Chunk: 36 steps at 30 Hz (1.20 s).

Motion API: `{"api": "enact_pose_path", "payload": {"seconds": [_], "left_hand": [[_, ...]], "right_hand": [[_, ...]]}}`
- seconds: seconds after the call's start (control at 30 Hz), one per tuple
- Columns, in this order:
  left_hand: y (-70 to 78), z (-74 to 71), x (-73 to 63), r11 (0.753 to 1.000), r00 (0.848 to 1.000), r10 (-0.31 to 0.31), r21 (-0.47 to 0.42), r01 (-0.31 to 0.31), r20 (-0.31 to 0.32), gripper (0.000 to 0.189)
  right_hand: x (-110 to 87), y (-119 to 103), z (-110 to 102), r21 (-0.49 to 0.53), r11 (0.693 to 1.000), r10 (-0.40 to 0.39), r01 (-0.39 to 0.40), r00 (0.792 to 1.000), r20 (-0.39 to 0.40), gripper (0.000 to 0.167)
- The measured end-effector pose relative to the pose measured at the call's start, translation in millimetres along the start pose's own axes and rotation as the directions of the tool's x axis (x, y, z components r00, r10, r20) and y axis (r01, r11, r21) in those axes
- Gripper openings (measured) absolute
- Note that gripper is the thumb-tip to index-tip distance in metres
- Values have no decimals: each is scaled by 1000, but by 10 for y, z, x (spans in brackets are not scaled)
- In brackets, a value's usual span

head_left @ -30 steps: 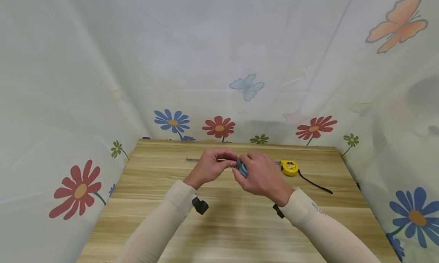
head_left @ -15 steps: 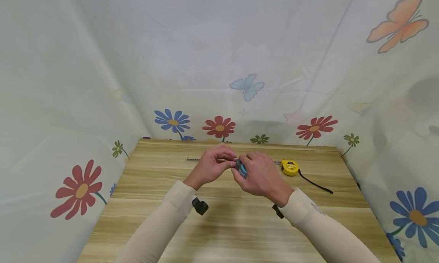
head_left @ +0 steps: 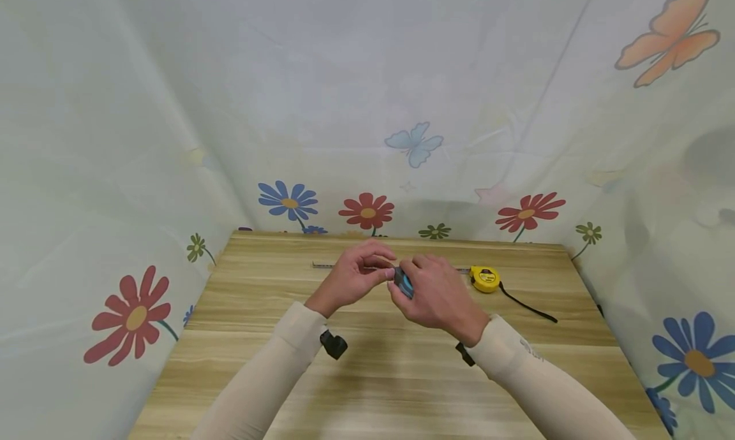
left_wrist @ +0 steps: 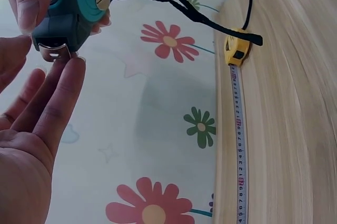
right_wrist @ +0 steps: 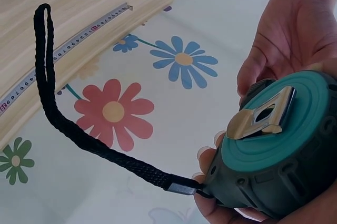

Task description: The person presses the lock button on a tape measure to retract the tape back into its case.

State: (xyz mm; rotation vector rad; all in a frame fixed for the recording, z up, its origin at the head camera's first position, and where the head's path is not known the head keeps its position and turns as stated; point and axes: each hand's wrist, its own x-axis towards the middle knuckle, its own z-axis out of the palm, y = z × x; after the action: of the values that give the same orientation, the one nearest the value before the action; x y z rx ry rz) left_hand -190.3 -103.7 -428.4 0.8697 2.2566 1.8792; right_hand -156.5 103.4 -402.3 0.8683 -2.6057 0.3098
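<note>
My right hand [head_left: 439, 296] grips a teal and dark grey tape measure [head_left: 404, 284] above the table. Its metal belt clip [right_wrist: 266, 113] faces the right wrist camera, and a black wrist strap [right_wrist: 105, 153] hangs off the case. My left hand [head_left: 353, 277] is at the mouth of the case, with fingertips and thumb around the small metal hook [left_wrist: 55, 51]. No length of blade shows between case and hook. Behind both hands lies a yellow tape measure [head_left: 485, 279] on the table, its blade [left_wrist: 239, 145] drawn out to the left; my hands cover part of that blade in the head view.
The wood-grain table [head_left: 396, 389] ends at the back against a pale curtain [head_left: 344, 108] printed with flowers and butterflies. Curtain also hangs along both sides. A black strap [head_left: 531, 305] trails from the yellow case towards the right.
The upper fingers of my left hand have lifted and spread slightly. Otherwise both hands hold nearly the same place at the teal tape measure; the yellow one lies still.
</note>
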Motion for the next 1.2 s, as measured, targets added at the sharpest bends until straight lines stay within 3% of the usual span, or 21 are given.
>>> {"api": "enact_pose_path", "payload": {"seconds": [0.47,0.73,1.2], "left_hand": [[-27,21,-63,1000,1000,12,0,-12,10,23],[-52,45,-120,999,999,-39,5,38,14,23],[-168,67,-208,996,996,-85,3,85,5,26]], "right_hand": [[-26,-29,75,17,1000,3,-3,1000,-22,31],[-37,-43,112,23,1000,4,-3,999,-43,30],[-102,-81,248,0,999,37,-37,999,-7,41]]}}
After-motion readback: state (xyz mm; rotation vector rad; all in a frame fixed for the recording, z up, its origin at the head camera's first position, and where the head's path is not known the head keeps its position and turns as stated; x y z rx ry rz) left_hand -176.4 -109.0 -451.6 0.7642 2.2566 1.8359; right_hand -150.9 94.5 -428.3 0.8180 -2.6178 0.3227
